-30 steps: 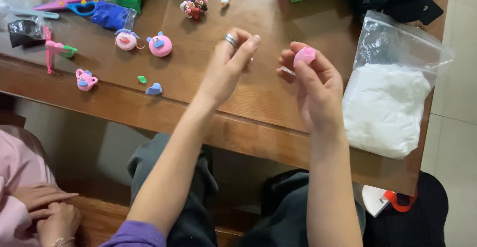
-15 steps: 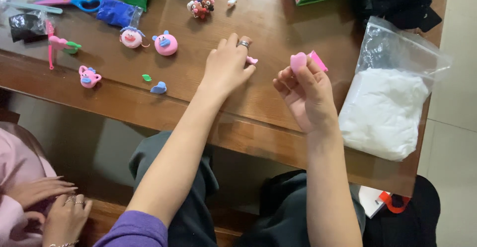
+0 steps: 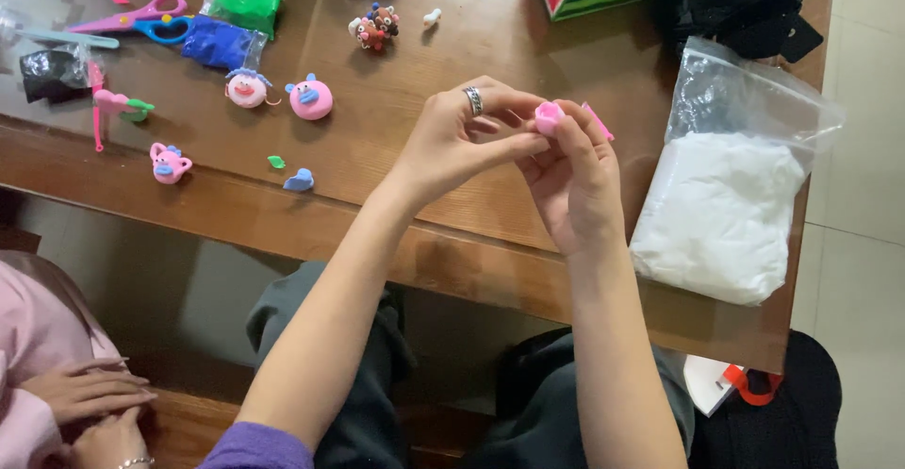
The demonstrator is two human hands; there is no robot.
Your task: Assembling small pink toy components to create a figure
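Observation:
My right hand (image 3: pixel 570 181) holds a small pink clay lump (image 3: pixel 548 116) at its fingertips, above the wooden table (image 3: pixel 396 172). My left hand (image 3: pixel 457 139), with a ring on one finger, pinches the same lump from the left. A pink tool or strip (image 3: pixel 598 121) shows just behind my right fingers; I cannot tell whether it is held or lying on the table.
A clear bag of white clay (image 3: pixel 731 200) lies at the right. Small clay figures (image 3: pixel 311 98), a blue clay piece (image 3: pixel 300 181), scissors (image 3: pixel 141 18), blue and green clay packs (image 3: pixel 223 43) lie at the left. Another person's hands (image 3: pixel 90 398) rest at the lower left.
My left hand lifted off the table and came right to meet my right hand at the pink lump. My right hand stayed roughly in place, holding the lump.

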